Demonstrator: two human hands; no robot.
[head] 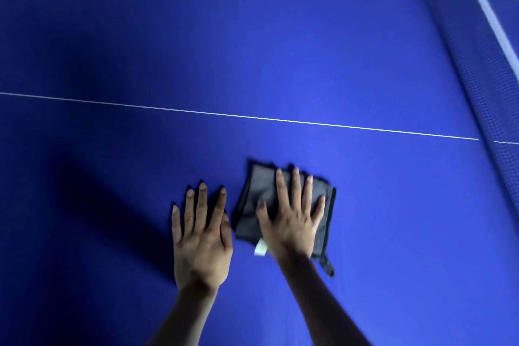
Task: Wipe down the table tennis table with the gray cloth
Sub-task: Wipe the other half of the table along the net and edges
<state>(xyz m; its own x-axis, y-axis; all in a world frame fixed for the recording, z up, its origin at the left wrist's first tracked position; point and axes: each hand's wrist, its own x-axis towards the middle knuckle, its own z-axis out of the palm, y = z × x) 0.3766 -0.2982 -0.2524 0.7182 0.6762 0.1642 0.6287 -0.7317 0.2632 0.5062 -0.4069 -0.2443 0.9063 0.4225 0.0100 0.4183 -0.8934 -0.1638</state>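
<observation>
Two bare forearms reach onto a blue table tennis table [252, 36]. Left hand [200, 236] lies flat, fingers straight, just left of the gray cloth [259, 196]. Right hand [292, 219] presses the folded, dark-edged cloth, fingers spread. Beyond the cloth runs a white line [196, 112]; the net [483, 70] stands to its right. A white tag [260, 248] peeks out, slightly blurred.

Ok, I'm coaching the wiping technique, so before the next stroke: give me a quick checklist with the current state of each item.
1. Right hand flat on the gray cloth: ok.
2. Cloth flat on the table: ok.
3. Left hand off the cloth, flat on the table: ok.
4. Path towards the white centre line free: ok.
5. Clearance from the net: ok.
6. Cloth damp or clean: cannot tell.
</observation>
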